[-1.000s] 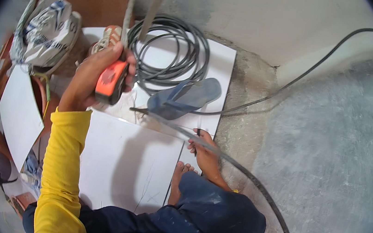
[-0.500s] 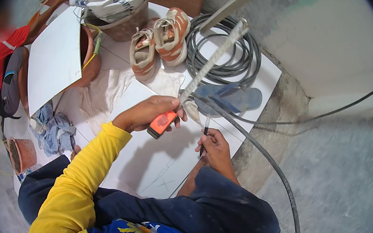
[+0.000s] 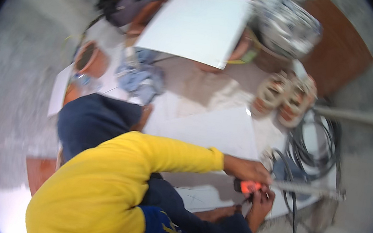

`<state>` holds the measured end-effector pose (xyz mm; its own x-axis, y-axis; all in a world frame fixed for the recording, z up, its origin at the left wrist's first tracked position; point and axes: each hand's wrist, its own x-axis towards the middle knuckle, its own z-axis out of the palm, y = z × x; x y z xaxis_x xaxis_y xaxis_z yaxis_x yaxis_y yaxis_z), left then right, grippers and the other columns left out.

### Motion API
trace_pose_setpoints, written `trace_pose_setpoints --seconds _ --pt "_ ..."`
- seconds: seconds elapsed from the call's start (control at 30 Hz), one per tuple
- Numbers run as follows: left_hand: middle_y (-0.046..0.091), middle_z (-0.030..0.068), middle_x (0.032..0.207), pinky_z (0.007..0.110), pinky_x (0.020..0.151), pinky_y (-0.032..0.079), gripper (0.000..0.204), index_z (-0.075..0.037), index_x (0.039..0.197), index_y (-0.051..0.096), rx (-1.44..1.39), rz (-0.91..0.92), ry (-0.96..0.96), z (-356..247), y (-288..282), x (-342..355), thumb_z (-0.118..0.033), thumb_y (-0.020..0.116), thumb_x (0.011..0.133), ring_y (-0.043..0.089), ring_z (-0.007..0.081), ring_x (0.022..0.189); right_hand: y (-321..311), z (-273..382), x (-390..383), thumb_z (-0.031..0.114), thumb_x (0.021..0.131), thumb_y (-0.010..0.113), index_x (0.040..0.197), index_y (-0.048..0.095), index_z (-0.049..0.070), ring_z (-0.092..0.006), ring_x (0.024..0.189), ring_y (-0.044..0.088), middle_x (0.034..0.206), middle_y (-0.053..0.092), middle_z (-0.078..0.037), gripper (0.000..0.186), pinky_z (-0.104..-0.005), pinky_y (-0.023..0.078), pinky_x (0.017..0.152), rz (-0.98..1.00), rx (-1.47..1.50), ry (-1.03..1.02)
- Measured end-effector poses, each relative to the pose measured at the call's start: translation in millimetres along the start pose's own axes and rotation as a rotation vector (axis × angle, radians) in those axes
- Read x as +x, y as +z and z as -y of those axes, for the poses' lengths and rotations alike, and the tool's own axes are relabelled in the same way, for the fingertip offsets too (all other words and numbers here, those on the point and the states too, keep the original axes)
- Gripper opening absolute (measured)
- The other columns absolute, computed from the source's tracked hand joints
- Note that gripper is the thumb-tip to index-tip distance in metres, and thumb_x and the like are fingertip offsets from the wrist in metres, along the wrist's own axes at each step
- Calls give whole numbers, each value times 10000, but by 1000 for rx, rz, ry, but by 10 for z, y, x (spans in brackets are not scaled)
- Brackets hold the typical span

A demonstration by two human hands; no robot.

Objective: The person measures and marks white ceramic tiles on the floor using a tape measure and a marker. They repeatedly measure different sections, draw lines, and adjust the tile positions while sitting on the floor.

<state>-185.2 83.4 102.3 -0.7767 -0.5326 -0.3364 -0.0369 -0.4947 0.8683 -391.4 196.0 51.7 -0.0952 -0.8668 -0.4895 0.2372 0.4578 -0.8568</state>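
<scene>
My left hand (image 3: pixel 249 171) is closed on an orange and black tape measure (image 3: pixel 249 186). Its pulled-out blade (image 3: pixel 305 189) runs off to the right, past the grey cable. Just below the case, my right hand (image 3: pixel 261 206) has its fingers bent and close to the tape. A dark bit by those fingers seems to be the black pen, plain half a second ago but now blurred and mostly hidden. Beneath both hands lies a white tile (image 3: pixel 215 131), and pencilled lines show on the white surface close to my leg.
Coiled grey cable (image 3: pixel 337 146), a pair of shoes (image 3: pixel 271 93) and a blue flip-flop lie to the right. Another person (image 3: pixel 137 8) sits at the far left, behind a raised white tile (image 3: pixel 195 26). A bucket, blue rags (image 3: pixel 139 80) and a terracotta-coloured pot (image 3: pixel 92 59) stand around.
The view has swung left and blurred, so everything sits turned and further right. My hands have come together, the right one now close under the tape measure, whose blade now points right.
</scene>
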Motion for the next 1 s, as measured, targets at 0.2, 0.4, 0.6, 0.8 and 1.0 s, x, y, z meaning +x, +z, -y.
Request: trace_pose_setpoints --seconds 0.2,0.4,0.6,0.8,1.0 --pt "684 -6 921 269 773 483 508 -37 1018 745 72 29 84 -80 -29 -102 -486 530 1118 577 87 854 -65 1 -21 217 1020 728 1133 582 36 -151 793 641 976 678 -79 258 -301 499 675 130 -171 -161" --pt "666 5 895 276 776 474 500 -48 1061 752 195 85 -80 -478 -370 -322 -499 541 1110 567 86 863 38 211 56 224 1020 735 1115 613 -1 -190 811 702 993 735 -129 273 -307 516 709 280 -263 -106" --pt "614 -42 872 267 734 446 478 -73 1022 745 283 113 -11 -755 -569 -451 -492 532 1114 521 79 821 -31 56 167 194 1005 741 1195 651 -13 -207 895 709 1083 746 -141 295 -332 545 764 332 -344 -59" --pt "624 -22 857 292 740 458 470 -84 999 748 488 132 -153 -1224 -870 -964 -483 527 1113 535 98 807 207 433 -26 190 1029 731 1226 661 -26 -213 982 690 1108 710 -115 300 -349 554 887 437 -415 97" --pt "694 48 871 332 788 509 505 -51 984 739 657 -30 -315 -1573 -1170 -2193 -491 523 1107 635 146 833 167 739 -34 203 1058 702 1268 662 -16 -211 1073 668 1160 715 -121 307 -349 547 944 555 -638 95"
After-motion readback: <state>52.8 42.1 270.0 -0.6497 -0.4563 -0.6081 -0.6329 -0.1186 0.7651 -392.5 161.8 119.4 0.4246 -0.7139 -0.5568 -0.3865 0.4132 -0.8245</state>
